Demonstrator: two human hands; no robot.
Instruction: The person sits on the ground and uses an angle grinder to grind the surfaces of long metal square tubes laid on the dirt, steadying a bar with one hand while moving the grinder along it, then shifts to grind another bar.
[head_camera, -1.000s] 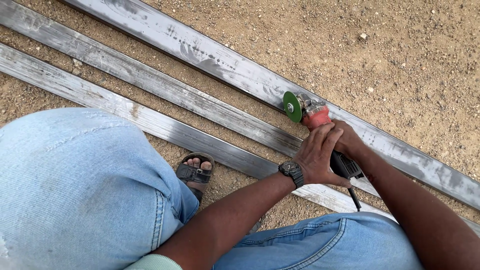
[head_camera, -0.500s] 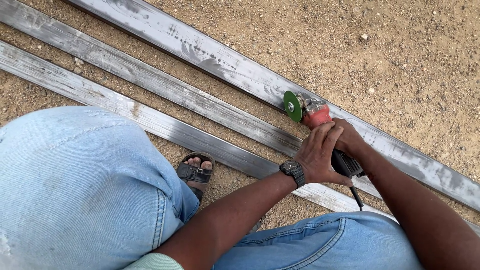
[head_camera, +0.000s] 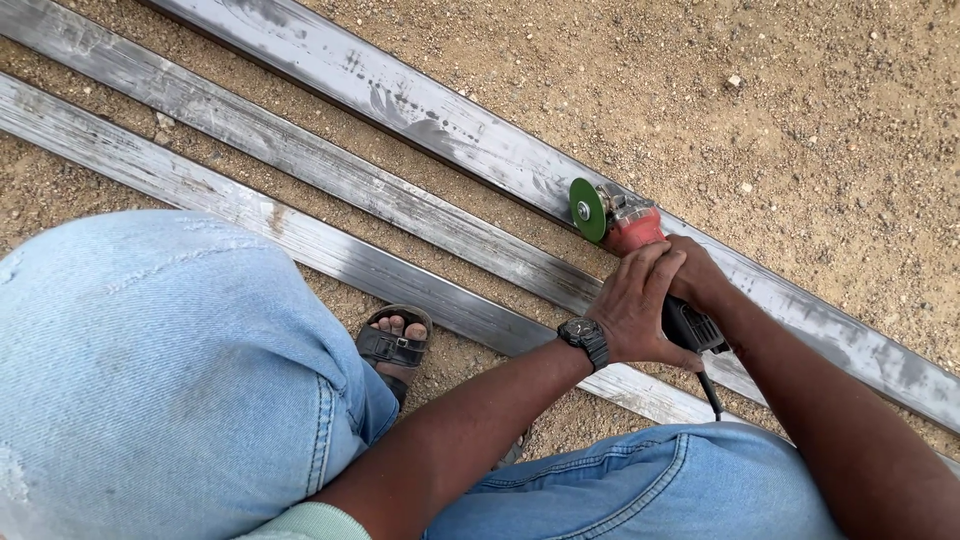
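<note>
While both hands, left hand (head_camera: 635, 310) over right hand (head_camera: 700, 280), clamp the red-bodied angle grinder (head_camera: 640, 245), its green disc (head_camera: 588, 210) points up-left along the long grey steel bar (head_camera: 430, 120).

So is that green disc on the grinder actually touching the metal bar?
Cannot tell. In the head view the green disc sits at the near edge of the widest metal bar, overlapping it, but no contact line, gap or sparks show from this angle.
</note>
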